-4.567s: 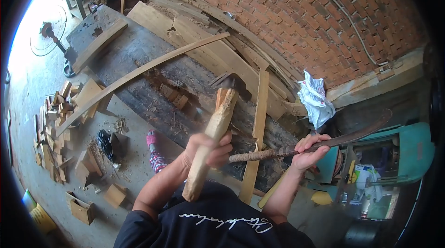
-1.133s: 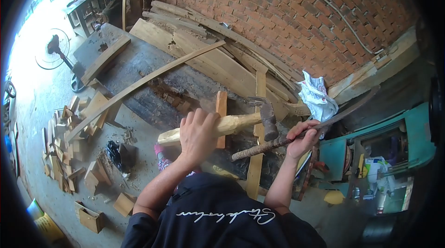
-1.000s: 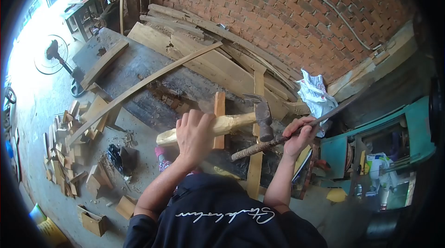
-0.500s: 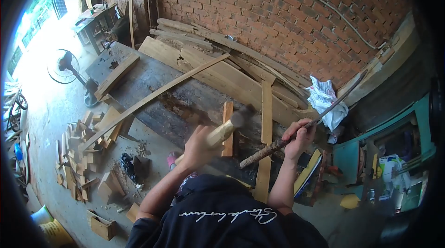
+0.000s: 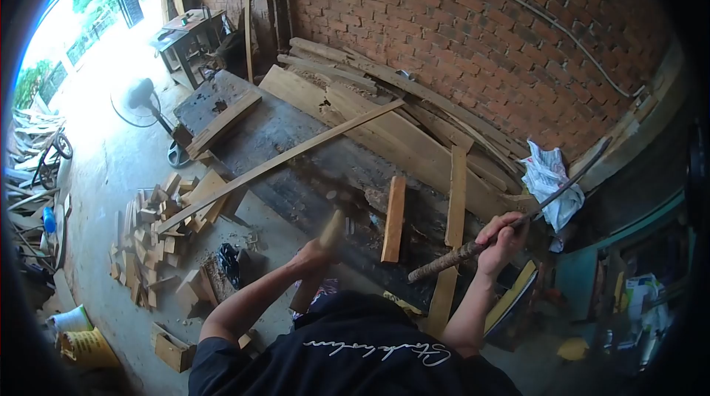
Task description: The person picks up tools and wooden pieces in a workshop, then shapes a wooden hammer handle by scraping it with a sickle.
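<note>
My left hand (image 5: 313, 257) is closed round the pale wooden handle of a hammer (image 5: 333, 227); motion smears the hammer's head. In my right hand (image 5: 501, 242) is a long, dark, curved tool (image 5: 551, 200), its thick wrapped end (image 5: 447, 261) pointing down and left over the workbench slab (image 5: 296, 159). An orange-brown wood block (image 5: 394, 220) lies on the slab between my hands. Beside it a longer pale board (image 5: 457, 196) passes under the wrapped end.
A thin plank (image 5: 288, 161) crosses the slab, with more boards (image 5: 370, 119) along the brick wall. Wood offcuts (image 5: 148, 248) and a black bag (image 5: 229, 264) lie on the floor. A fan (image 5: 140, 96) stands at left, a white bag (image 5: 551, 181) at right.
My left hand has swung the hammer down and back toward my body, away from the wood block. My right hand still grips the long tool. The whole view has shifted right and down.
</note>
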A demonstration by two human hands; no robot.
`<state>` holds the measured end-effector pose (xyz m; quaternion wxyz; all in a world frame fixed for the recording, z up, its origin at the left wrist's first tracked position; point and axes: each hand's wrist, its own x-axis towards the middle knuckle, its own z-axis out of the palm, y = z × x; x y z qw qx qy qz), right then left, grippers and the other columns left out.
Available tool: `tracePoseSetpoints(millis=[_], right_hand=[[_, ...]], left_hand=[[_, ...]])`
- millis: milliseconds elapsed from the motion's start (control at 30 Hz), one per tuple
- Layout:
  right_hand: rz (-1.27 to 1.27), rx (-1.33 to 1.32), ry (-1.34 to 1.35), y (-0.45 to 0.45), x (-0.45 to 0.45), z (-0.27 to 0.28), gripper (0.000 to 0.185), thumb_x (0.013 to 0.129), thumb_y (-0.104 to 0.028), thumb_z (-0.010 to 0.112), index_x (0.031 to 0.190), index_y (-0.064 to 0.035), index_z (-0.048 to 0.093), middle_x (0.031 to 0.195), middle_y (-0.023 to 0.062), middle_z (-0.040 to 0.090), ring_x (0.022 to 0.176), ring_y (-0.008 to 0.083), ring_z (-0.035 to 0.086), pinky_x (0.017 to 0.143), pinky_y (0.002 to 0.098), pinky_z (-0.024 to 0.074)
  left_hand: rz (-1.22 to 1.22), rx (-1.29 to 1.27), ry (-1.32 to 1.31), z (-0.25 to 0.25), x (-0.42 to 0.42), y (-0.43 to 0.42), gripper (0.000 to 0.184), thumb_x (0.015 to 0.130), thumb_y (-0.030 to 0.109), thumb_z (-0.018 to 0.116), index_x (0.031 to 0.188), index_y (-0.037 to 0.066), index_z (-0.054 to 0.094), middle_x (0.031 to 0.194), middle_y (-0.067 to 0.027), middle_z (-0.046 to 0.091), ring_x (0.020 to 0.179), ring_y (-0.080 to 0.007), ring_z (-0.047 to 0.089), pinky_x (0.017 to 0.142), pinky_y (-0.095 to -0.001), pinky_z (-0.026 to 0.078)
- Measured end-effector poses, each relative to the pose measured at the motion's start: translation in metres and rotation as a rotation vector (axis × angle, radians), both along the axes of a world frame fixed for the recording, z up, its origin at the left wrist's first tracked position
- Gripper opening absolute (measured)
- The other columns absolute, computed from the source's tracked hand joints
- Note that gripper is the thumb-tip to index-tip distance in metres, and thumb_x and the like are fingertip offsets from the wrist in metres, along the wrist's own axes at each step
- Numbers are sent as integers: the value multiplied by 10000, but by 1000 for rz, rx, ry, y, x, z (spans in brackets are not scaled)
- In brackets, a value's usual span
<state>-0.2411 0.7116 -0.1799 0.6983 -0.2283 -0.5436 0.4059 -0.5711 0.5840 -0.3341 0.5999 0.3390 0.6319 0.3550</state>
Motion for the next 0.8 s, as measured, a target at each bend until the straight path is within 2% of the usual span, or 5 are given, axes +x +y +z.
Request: tracePoseSetpoints(millis=[67, 500, 567, 667, 800], right_hand=[[-7, 4, -12, 0, -3, 1, 465, 872, -468, 682, 1005, -86, 453, 607, -4, 443, 465, 90, 447, 426, 213, 381], [-20, 7, -164, 10, -37, -8, 472, 898, -486, 622, 1030, -71, 439, 622, -2, 424, 474, 90, 425, 451, 209, 361], [12, -24, -186, 10, -46, -10, 431, 904, -425, 637, 1055, -71, 446, 640, -4, 422, 505, 87, 429, 466, 217, 380], [10, -107, -159, 7, -66, -12, 397, 885, -315, 687, 1088, -57, 464, 708, 0, 472, 552, 80, 462, 513, 233, 430], [125, -174, -198, 7, -79, -12, 324, 999, -180, 507, 1268, -31, 407, 828, -14, 447, 647, 55, 396, 588, 207, 379]], left_hand=[[-11, -109, 39, -35, -14, 4, 463, 750, 231, 729, 1136, -8, 635, 948, -105, 671, 856, -189, 640, 778, -334, 500], [-226, -256, 71, 23, -21, 23, 457, 812, 448, 632, 991, 33, 705, 894, -104, 679, 842, -203, 652, 775, -326, 492], [-254, -294, 179, 39, -17, 26, 474, 816, 491, 640, 962, 46, 713, 862, -83, 686, 796, -190, 659, 740, -320, 504], [-375, -123, 107, -27, -44, 47, 397, 826, 429, 665, 960, 59, 712, 847, -70, 695, 748, -170, 663, 704, -312, 519], [-471, -39, 92, -24, -60, 58, 397, 889, 418, 611, 1048, 62, 685, 868, -79, 702, 741, -175, 668, 699, -325, 533]])
